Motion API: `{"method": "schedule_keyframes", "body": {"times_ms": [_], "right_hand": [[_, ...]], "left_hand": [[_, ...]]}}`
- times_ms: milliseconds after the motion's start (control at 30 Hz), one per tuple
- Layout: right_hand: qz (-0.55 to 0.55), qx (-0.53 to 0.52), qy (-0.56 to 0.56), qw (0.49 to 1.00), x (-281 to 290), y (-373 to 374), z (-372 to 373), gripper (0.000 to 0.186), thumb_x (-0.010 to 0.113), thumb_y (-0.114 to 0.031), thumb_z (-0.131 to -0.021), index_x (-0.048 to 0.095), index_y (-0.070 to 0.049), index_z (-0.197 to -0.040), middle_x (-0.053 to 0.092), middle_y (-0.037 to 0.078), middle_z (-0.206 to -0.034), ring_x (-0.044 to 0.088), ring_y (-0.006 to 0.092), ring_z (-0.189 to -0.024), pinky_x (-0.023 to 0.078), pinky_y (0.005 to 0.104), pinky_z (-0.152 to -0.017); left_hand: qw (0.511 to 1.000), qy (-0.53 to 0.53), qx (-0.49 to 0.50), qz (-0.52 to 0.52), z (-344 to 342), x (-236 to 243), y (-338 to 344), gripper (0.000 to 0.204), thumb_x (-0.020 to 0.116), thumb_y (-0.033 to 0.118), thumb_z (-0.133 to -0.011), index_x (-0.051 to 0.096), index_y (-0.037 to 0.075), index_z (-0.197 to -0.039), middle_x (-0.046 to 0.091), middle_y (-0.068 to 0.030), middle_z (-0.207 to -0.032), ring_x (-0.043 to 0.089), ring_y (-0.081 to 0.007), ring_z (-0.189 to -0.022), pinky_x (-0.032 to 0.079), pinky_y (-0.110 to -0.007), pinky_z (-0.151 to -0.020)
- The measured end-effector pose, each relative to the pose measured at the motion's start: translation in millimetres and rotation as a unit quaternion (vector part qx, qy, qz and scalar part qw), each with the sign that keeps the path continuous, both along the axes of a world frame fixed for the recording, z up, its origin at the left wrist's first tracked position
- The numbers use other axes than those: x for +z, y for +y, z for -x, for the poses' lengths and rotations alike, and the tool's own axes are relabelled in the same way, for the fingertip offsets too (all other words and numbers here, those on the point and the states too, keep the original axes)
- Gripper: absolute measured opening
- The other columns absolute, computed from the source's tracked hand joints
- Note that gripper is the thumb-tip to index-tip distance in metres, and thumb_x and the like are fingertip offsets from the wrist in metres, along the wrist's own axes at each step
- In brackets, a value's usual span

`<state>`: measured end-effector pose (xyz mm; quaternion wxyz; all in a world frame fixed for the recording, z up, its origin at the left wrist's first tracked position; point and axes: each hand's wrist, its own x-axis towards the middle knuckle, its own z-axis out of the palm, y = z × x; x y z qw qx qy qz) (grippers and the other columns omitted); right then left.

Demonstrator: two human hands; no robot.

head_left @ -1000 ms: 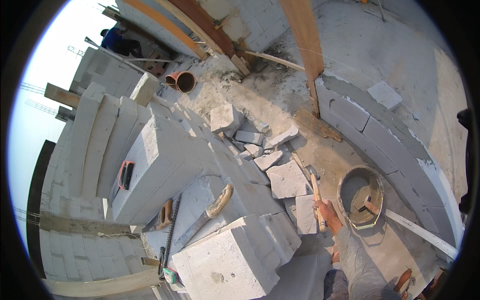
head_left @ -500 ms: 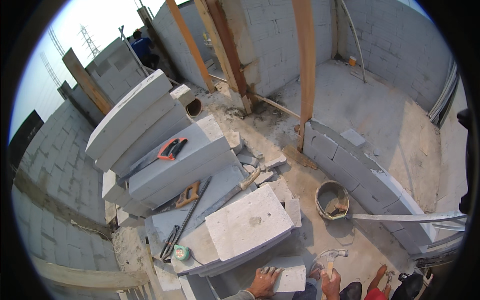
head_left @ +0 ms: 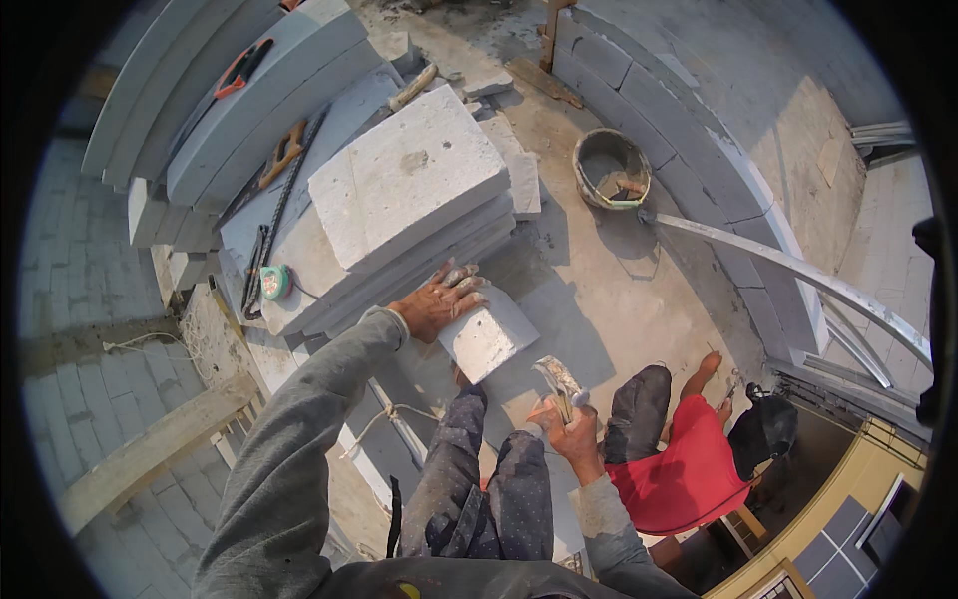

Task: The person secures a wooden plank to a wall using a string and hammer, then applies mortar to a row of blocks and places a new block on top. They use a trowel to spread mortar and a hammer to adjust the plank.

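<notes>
My left hand (head_left: 439, 304) lies over the left edge of a pale grey building block (head_left: 489, 337), its fingers spread on the surface. The block stands low in front of my knees, beside a stack of larger blocks. In my right hand (head_left: 574, 437) is a claw hammer (head_left: 562, 379), gripped by its handle with the metal head up. The hammer head is to the right of the block and apart from it. My fingers hide most of the handle.
On the stacked blocks (head_left: 409, 175) lie a wooden-handled saw (head_left: 282, 158), a red-and-black-handled saw (head_left: 242, 70) and a green tape measure (head_left: 274, 282). A bucket (head_left: 611, 170) stands before a low block wall (head_left: 664, 145). A co-worker in red (head_left: 684, 469) crouches close on my right.
The view has tilted downward, bringing my forearms, my legs and the co-worker in red into sight. My left hand remains on the block and my right still holds the hammer.
</notes>
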<state>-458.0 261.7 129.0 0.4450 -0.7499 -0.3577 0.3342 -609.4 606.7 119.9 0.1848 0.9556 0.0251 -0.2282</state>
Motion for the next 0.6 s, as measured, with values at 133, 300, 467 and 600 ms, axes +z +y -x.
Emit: {"method": "schedule_keyframes", "body": {"times_ms": [133, 300, 467, 600], "right_hand": [[-0.067, 0.074, -0.154, 0.983, -30, -16, 1, 0.020, 0.072, -0.016, -0.088, 0.065, 0.002, -0.093, 0.068, 0.018, -0.077, 0.067, 0.0390, -0.064, 0.053, 0.0431, -0.058], [-0.122, 0.106, -0.090, 0.983, -51, -24, 16, 0.026, 0.075, -0.019, -0.086, 0.063, 0.004, -0.094, 0.067, 0.015, -0.076, 0.066, 0.0354, -0.061, 0.052, 0.0396, -0.056], [-0.119, 0.161, -0.198, 0.959, -47, -16, 16, 0.012, 0.071, -0.012, -0.089, 0.066, -0.007, -0.098, 0.065, 0.007, -0.075, 0.065, 0.0262, -0.059, 0.052, 0.0369, -0.054], [-0.226, 0.132, -0.178, 0.949, -33, -4, 12, 0.013, 0.072, -0.014, -0.089, 0.062, -0.007, -0.095, 0.057, 0.007, -0.072, 0.063, 0.0251, -0.055, 0.049, 0.0355, -0.047]], "left_hand": [[1.000, 0.008, 0.015, 0.013, -18, 3, -22, 0.115, 0.088, 0.003, -0.048, 0.039, 0.031, -0.148, 0.032, -0.0035, -0.161, 0.016, -0.0290, -0.155, 0.001, -0.058, -0.128], [1.000, 0.011, 0.000, -0.019, -23, 16, -45, 0.127, 0.095, 0.009, -0.038, 0.037, 0.033, -0.148, 0.032, -0.0004, -0.161, 0.016, -0.0275, -0.156, -0.001, -0.056, -0.129], [0.999, 0.040, 0.005, -0.017, -19, 18, -43, 0.116, 0.086, -0.004, -0.051, 0.035, 0.032, -0.149, 0.032, -0.0030, -0.161, 0.017, -0.0272, -0.156, 0.001, -0.057, -0.129], [0.999, 0.015, -0.007, -0.046, -15, 9, -35, 0.118, 0.086, -0.004, -0.050, 0.033, 0.031, -0.149, 0.031, -0.0032, -0.161, 0.015, -0.0273, -0.156, 0.002, -0.056, -0.129]]}}
